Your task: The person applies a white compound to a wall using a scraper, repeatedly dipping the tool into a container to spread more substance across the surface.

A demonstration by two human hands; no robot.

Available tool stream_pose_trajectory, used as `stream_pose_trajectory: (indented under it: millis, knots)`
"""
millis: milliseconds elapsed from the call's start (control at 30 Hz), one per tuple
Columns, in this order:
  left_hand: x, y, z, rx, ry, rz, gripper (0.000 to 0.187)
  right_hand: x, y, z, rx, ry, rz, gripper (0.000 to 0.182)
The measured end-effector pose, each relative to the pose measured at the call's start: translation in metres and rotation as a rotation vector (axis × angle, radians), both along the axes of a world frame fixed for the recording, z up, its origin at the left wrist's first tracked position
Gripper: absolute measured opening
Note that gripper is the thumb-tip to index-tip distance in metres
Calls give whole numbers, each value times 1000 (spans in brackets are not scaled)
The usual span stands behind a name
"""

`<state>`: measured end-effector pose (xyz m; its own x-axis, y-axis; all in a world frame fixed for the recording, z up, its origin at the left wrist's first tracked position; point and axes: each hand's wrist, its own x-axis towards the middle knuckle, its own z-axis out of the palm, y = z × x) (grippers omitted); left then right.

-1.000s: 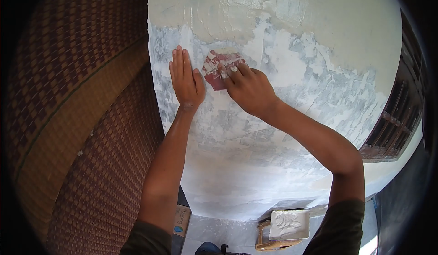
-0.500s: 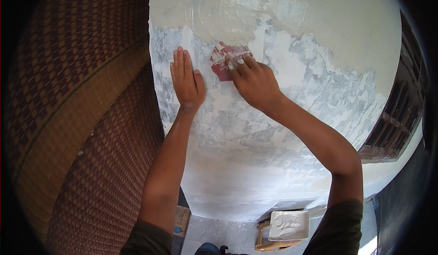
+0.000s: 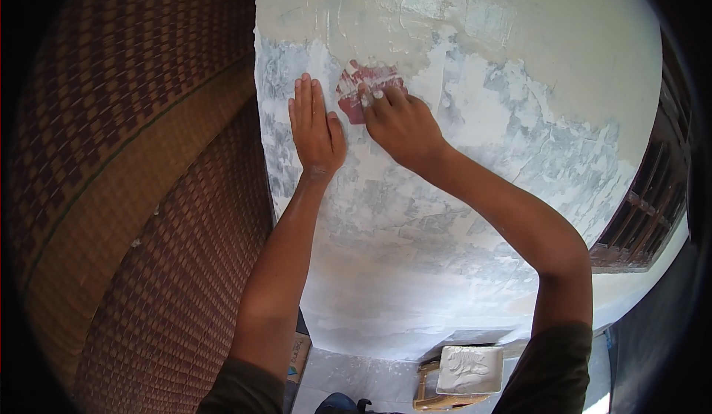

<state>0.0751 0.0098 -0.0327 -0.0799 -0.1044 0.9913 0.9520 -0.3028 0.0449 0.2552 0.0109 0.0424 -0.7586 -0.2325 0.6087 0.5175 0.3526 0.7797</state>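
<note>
My right hand (image 3: 403, 126) pinches a red, putty-smeared scraper (image 3: 354, 108) against the wall (image 3: 460, 184). White putty also coats some of its fingertips. To the left of the scraper, my left hand (image 3: 317, 128) lies flat on the wall, fingers stretched upward and holding nothing. Around both hands the surface is patchy white and grey, while a smoother cream layer covers the wall above. Whether the scraper's whole edge touches the wall is hidden.
A woven brown mat (image 3: 170, 266) hangs along the left side. Below, a white tray of putty (image 3: 470, 370) rests on a wooden stool (image 3: 428, 392). A dark-framed window (image 3: 641, 199) is set at the right. Part of a cardboard box (image 3: 299, 358) shows at lower left.
The scraper and my right hand have shifted slightly left and up along the wall. My left hand stays flat on the wall; the view has swung a little.
</note>
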Motion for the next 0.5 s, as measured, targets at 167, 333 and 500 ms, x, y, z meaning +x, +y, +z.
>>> stream_pose_trajectory:
  millis: [167,333,500]
  knots:
    - [-2,3,-2,13,29,3,56,-9,-25,39,40,91,152,31]
    - [0,0,1,-14,-6,27,55,-35,-8,114,126,236,89,9]
    - [0,0,1,-3,1,6,55,-25,-1,44,59,74,-44,11]
